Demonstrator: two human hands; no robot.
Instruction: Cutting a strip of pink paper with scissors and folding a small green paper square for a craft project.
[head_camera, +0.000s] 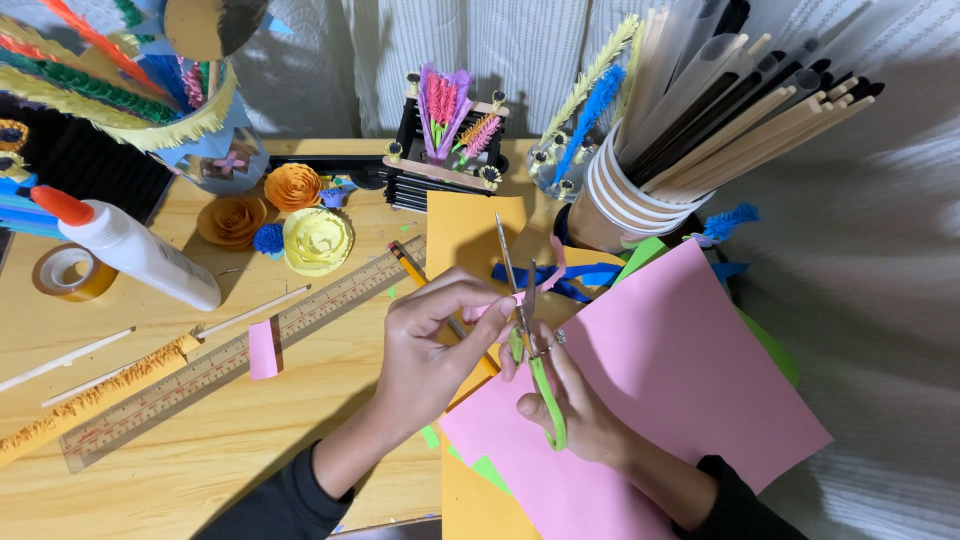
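Observation:
My right hand holds green-handled scissors, blades open and pointing away from me. My left hand pinches a narrow pink paper strip between thumb and fingers, and the strip runs between the blades. Both hands work above a large pink paper sheet that lies over orange paper and green paper.
A wooden ruler, a small pink paper piece, a glue bottle, a tape roll and paper roses lie to the left. A paper cup of sticks and a rack of paper flowers stand behind.

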